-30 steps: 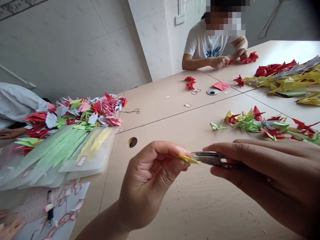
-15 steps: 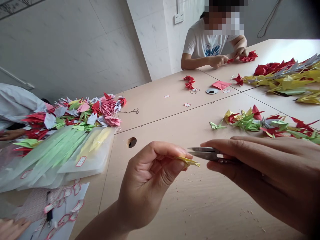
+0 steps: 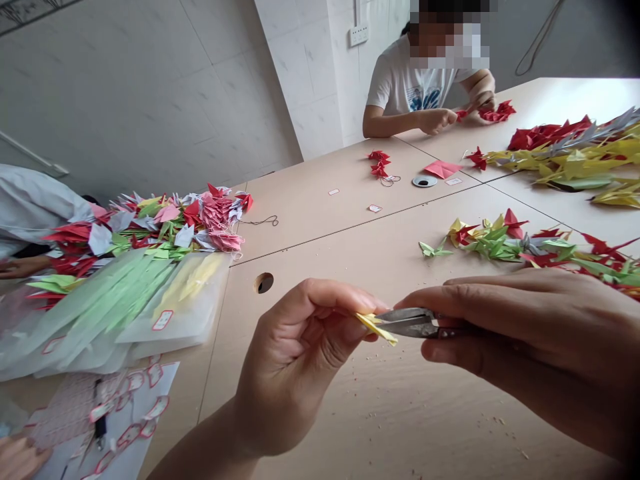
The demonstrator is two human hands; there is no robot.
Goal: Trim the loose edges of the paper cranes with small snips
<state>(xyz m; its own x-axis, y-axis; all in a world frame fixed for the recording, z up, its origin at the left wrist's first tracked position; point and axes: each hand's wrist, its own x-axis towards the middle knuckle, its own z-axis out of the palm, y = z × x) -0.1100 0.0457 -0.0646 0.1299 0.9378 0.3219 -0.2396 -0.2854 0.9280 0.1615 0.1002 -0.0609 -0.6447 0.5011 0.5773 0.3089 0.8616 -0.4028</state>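
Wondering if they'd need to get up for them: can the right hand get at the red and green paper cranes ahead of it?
Probably yes: the right hand is close to the red and green paper cranes, with only tabletop between. But it is gripping small snips, which would likely need setting down first.

The right hand (image 3: 525,340) has moved the thread snips (image 3: 413,323) forward, their blades now touching the folded yellow paper (image 3: 375,327) in the left hand (image 3: 300,353).

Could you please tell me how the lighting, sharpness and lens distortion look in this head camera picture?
In the head view, soft even light falls, with pale glare on the far end of the light wooden table; the small steel snips and folded yellow paper look fairly sharp; the wide lens bends the table edges and enlarges the bare right hand; the top right corner darkens.
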